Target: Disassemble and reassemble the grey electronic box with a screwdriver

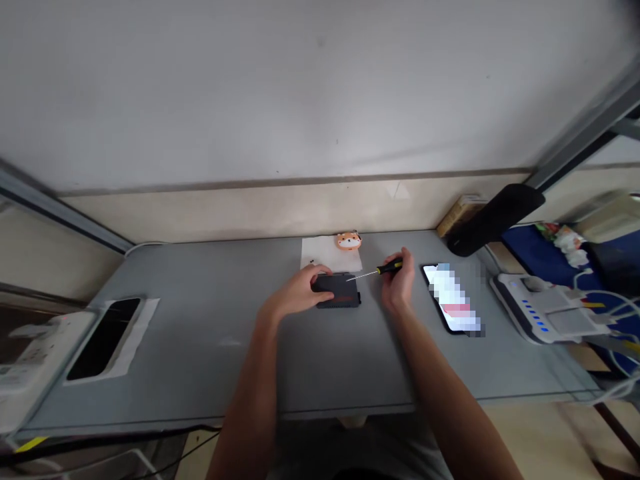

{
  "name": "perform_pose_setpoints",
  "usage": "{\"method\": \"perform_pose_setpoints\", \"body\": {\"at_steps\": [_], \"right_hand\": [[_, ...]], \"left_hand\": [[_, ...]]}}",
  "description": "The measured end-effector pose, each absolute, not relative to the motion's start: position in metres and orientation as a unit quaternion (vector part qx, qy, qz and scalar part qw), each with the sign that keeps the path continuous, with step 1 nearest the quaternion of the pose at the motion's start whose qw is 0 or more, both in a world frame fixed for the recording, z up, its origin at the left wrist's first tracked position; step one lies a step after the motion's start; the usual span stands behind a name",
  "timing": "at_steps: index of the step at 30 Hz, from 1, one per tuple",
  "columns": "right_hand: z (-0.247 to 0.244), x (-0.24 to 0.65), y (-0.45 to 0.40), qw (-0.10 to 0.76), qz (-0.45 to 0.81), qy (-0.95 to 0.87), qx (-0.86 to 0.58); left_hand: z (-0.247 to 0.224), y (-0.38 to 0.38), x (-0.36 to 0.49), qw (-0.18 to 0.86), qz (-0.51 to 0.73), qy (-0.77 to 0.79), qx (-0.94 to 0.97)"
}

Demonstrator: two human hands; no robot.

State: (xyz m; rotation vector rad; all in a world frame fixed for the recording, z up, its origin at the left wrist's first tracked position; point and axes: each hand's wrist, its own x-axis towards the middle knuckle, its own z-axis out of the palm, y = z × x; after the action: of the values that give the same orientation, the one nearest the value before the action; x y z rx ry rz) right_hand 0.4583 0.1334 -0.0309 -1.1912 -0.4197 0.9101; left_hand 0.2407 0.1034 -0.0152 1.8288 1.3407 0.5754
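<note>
A flat dark grey box, about palm-sized, lies on the grey table. My left hand grips its left side, thumb on the top face and fingers along the far edge. In my right hand is a screwdriver with a black and yellow handle. Its thin metal shaft points left, and the tip appears over the box's upper right part; whether it touches, I cannot tell. Just behind the box is a white paper sheet with tiny dark bits near its left edge. An orange animal-face case rests on the paper.
Right of my right hand lies a lit phone. Beyond it are a white power strip with cables and a black cylinder leaning by a book. A dark phone lies on white paper at left. A wall borders the table's back.
</note>
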Motion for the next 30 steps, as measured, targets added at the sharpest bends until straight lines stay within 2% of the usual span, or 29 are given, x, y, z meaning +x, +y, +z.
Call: {"method": "perform_pose_setpoints", "body": {"at_steps": [5,10,18,30], "right_hand": [[-0.026,0.473,0.133,0.681,0.326,-0.199,-0.625],[-0.023,0.469,0.125,0.663,0.248,-0.349,-0.614],[-0.022,0.446,0.111,0.613,0.279,-0.452,-0.585],[-0.023,0.439,0.105,0.613,0.286,-0.471,-0.566]], "left_hand": [[-0.022,0.107,0.237,0.405,0.205,0.49,0.744],[-0.023,0.112,0.228,0.439,0.196,0.434,0.762],[-0.034,0.113,0.223,0.504,0.252,0.435,0.703],[-0.022,0.103,0.213,0.552,0.276,0.459,0.639]]}}
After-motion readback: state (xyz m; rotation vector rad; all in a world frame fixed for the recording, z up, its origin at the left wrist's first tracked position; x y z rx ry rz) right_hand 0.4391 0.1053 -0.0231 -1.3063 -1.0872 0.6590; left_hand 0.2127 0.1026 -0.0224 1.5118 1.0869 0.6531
